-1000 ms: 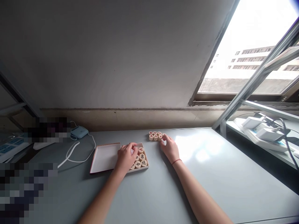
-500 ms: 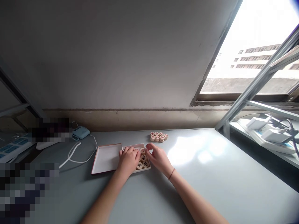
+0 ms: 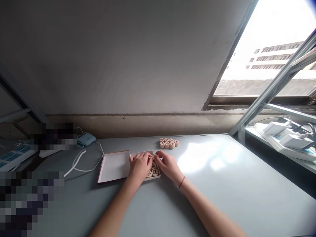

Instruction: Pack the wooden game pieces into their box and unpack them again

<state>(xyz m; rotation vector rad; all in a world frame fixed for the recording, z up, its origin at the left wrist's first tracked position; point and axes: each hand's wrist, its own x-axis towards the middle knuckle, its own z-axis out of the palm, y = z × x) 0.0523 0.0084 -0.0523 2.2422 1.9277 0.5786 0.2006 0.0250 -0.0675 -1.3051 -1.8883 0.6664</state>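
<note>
A shallow box tray (image 3: 156, 177) holds several round wooden xiangqi pieces (image 3: 155, 172) marked with dark characters. My left hand (image 3: 140, 165) arches over the tray, fingers bent and closed, covering much of its contents. At the tray's upper right corner, my right hand (image 3: 168, 164) is closed, thumb and forefinger curled together. Fingertips of both hands meet at one xiangqi piece (image 3: 152, 157), which they partly hide. The box lid (image 3: 115, 167) lies to the left, white inside facing up. Beyond my right hand, xiangqi pieces with red characters (image 3: 169, 143) stand in a stacked cluster.
A light blue device (image 3: 86, 139) with a white cable (image 3: 101, 149) is at the back left. A power strip (image 3: 12, 155) sits at far left. White adapters and cables (image 3: 283, 135) fill a shelf on the right. A wall (image 3: 148, 126) borders the grey table (image 3: 217, 194).
My left hand has shifted slightly right and upward, and its fingertips now touch the upper right piece. My right fingers have closed in on the same corner. The view has tilted slightly.
</note>
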